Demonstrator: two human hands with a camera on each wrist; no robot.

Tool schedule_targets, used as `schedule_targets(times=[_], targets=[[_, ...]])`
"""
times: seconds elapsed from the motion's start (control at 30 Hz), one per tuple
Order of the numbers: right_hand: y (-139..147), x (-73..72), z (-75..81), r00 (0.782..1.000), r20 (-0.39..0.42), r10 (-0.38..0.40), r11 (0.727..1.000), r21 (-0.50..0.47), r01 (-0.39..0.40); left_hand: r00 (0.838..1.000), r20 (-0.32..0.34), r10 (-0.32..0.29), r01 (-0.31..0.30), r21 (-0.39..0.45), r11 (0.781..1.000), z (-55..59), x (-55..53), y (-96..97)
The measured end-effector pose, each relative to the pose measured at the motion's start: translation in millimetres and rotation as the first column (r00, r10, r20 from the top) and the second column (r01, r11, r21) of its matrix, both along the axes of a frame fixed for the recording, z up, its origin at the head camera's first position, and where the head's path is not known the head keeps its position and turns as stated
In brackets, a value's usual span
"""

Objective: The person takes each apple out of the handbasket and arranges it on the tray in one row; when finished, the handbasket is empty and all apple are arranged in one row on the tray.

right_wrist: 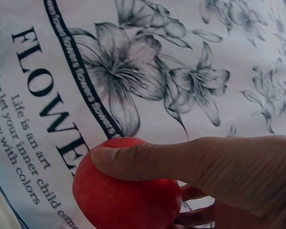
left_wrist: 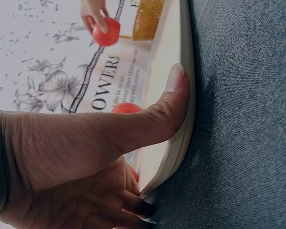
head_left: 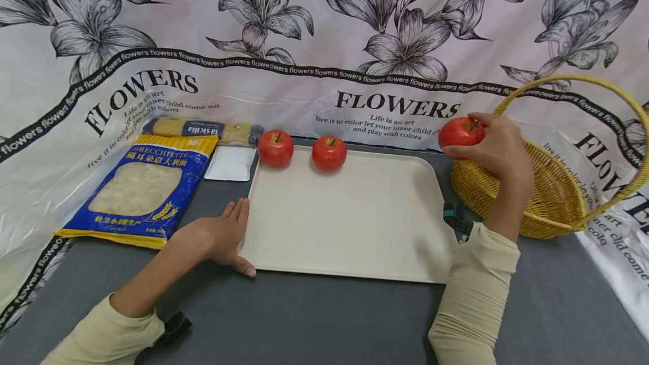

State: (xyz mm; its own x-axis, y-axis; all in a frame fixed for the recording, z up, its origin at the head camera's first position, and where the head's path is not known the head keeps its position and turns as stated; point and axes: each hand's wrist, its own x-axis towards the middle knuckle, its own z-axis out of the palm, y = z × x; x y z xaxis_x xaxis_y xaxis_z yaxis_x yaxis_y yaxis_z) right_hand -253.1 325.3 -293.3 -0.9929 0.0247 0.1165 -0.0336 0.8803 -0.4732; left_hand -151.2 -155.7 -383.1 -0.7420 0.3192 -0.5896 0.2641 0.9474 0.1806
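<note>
Three apples accompany one tray, one basket at 3 o'clock, and two pasta packs and one white packet at 9 o'clock.

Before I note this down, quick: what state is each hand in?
Left hand: open, touching the tray.
Right hand: closed, holding an apple.

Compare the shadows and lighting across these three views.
Head view: soft shadows fall on the right part of the rectangular cream tray; left wrist view: the bare left hand looks dim, the white floral-printed sheet pale and washed out; right wrist view: the bare right hand is dark against that brighter sheet.
</note>
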Motion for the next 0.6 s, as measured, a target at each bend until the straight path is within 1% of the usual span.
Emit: schedule_targets(times=[0.13, 0.2, 0.3, 0.47, 0.6], targets=[[-15, -8.0, -4.6, 0.998, 0.016, 0.056, 0.998, 0.005, -0.056, 1.000, 0.003, 0.002, -0.002, -0.003, 1.000, -0.7, 0.0, -0.3], [-22, -12.2, -6.9, 0.996, 0.037, 0.078, 0.997, 0.012, -0.078, 1.000, 0.004, 0.001, 0.000, -0.005, 1.000, -1.1, -0.3, -0.5], [-34, -18.1, -10.4, 0.992, 0.051, 0.114, 0.992, 0.039, -0.116, 1.000, 0.002, -0.003, 0.003, -0.007, 1.000, -1.6, -0.7, -0.6], [-55, -28.9, -17.4, 0.974, 0.041, 0.223, 0.974, 0.042, -0.224, 1.000, -0.002, -0.005, 0.005, -0.009, 1.000, -2.1, -1.0, -0.6], [-73, -36.3, -25.2, 0.959, 0.048, 0.278, 0.959, 0.038, -0.280, 1.000, -0.002, -0.007, 0.007, -0.011, 1.000, -2.1, -0.7, -0.6]])
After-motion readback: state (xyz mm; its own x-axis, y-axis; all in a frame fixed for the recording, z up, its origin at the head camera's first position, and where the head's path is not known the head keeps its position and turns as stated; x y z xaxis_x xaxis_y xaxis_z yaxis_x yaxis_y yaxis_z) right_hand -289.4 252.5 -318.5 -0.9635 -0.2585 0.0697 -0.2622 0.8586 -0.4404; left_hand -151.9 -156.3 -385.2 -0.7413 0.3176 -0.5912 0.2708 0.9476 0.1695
